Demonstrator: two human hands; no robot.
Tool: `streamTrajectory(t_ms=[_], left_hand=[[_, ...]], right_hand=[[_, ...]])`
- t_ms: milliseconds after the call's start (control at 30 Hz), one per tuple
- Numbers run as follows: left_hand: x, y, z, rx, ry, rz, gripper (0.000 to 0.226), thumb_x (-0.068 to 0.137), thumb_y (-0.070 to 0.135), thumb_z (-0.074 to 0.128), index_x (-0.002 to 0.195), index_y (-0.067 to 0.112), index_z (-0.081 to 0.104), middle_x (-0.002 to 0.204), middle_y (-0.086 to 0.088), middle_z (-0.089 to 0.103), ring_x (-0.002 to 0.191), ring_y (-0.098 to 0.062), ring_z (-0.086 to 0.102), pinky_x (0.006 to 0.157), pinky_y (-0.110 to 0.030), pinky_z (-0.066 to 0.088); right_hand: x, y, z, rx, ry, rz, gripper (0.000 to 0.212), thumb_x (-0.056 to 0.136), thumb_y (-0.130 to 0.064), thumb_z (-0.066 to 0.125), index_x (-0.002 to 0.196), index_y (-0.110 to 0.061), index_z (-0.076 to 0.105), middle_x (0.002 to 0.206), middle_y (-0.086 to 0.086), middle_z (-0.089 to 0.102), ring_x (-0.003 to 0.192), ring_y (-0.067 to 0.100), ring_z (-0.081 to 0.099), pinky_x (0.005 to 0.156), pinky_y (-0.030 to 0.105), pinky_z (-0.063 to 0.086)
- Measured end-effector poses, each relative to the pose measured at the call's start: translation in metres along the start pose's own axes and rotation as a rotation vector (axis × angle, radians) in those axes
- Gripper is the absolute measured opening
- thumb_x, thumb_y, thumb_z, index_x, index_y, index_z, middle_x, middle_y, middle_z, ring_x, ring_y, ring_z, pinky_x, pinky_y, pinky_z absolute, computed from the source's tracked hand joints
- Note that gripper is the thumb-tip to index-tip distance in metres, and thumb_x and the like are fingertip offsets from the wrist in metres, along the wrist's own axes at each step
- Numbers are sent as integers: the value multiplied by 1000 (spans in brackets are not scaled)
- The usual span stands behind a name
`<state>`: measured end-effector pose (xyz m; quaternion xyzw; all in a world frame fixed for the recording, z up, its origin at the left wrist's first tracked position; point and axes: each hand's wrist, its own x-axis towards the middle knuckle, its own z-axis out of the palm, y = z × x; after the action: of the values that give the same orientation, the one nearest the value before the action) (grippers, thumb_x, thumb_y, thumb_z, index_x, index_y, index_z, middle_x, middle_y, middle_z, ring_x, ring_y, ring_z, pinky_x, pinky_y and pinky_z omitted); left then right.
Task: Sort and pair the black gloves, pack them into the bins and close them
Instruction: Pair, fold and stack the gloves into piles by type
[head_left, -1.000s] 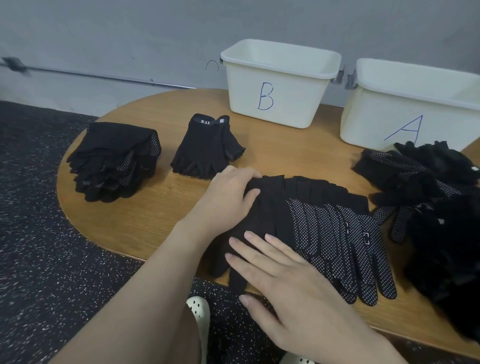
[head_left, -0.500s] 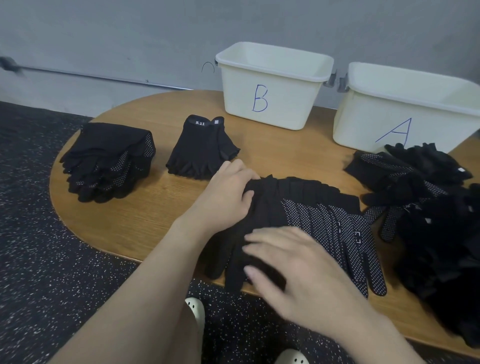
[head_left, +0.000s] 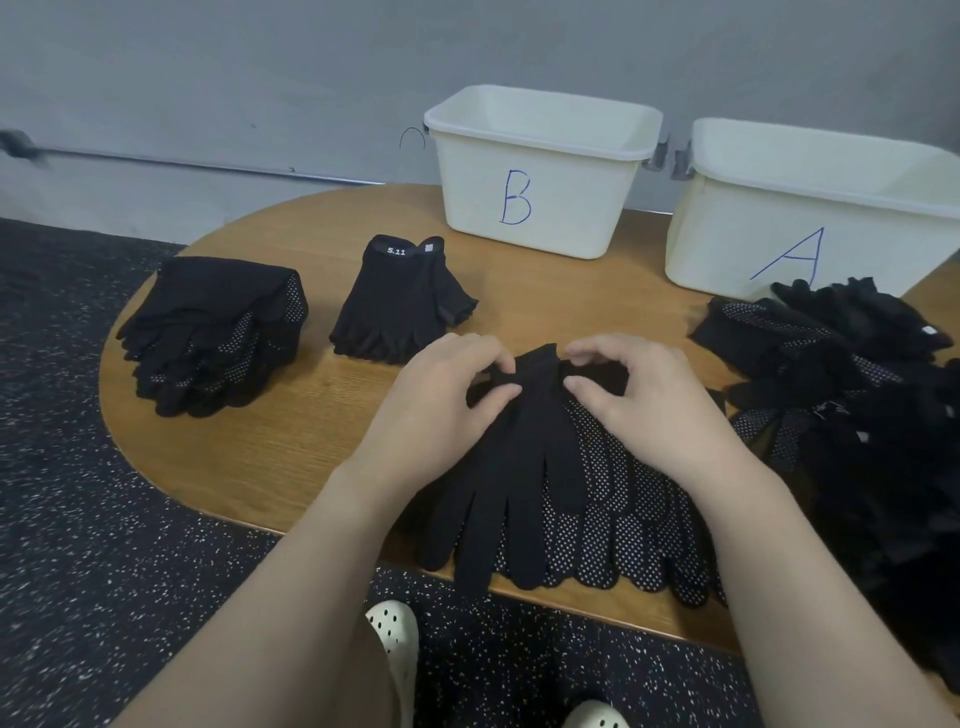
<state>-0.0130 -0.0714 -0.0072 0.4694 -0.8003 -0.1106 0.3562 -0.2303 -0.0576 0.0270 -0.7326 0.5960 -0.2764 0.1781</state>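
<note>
Both hands, the left hand (head_left: 441, 400) and the right hand (head_left: 649, 400), have moved up to pinch the cuff of the top glove (head_left: 524, 467) mid-bench (head_left: 260, 441), seemingly lifting it; loose gloves (head_left: 857, 395) crowd bin A (head_left: 779, 244).

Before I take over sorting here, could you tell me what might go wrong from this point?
1. The dotted gloves under both hands hang their fingers over the table edge; a tug at the cuffs could slide some to the floor.
2. The left hand and right hand pinch only the top glove, so the fanned layers below may shift out of their pairs.
3. The loose pile beside them could mix with this stack.
</note>
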Motion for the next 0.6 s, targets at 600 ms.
streamTrajectory(t_ms=[600], left_hand=[[4,-7,10,-259,169,-8,7,100,25,66,96,23,61,77,24,53,70,-5,52,67,-15,43]], right_hand=[[16,4,20,205,-77,106,22,88,-45,77,81,-27,68,79,-14,72,71,2,64,62,22,47]])
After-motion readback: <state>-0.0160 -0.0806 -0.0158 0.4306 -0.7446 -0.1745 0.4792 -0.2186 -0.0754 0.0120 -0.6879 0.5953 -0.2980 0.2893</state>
